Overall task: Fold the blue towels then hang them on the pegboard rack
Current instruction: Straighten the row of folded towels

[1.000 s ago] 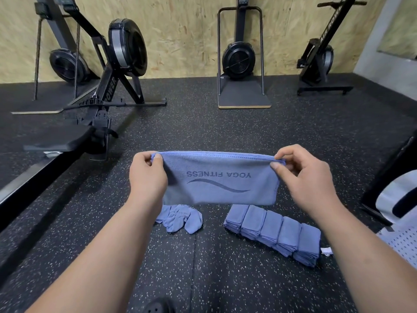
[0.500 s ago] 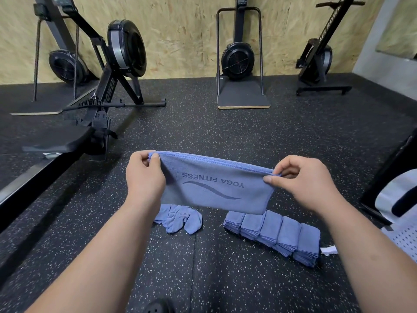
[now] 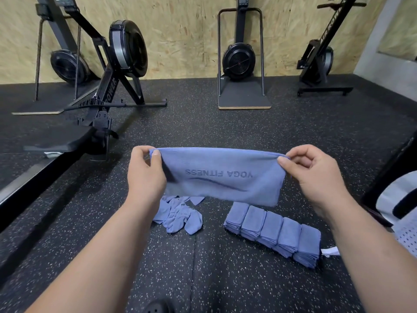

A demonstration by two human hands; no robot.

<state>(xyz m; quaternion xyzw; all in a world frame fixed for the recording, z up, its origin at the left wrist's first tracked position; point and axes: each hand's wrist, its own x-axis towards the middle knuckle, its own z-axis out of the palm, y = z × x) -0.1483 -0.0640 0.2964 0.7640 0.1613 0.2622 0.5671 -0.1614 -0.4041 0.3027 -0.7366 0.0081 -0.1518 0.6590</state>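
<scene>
Blue towel (image 3: pixel 222 177), tilted a moment ago, now stretches level at mid-frame, my left hand (image 3: pixel 145 175) and right hand (image 3: pixel 313 175) pinching its top corners, ready, I judge, for another fold.

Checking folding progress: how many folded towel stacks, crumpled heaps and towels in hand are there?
Folded towel stacks: 5
Crumpled towel heap: 1 (how many towels are in it is unclear)
Held towel: 1
Total: 7

A gym: rowing machines (image 3: pixel 112 71) stand on speckled rubber flooring (image 3: pixel 225 127) against a chipboard wall (image 3: pixel 185 30).
</scene>
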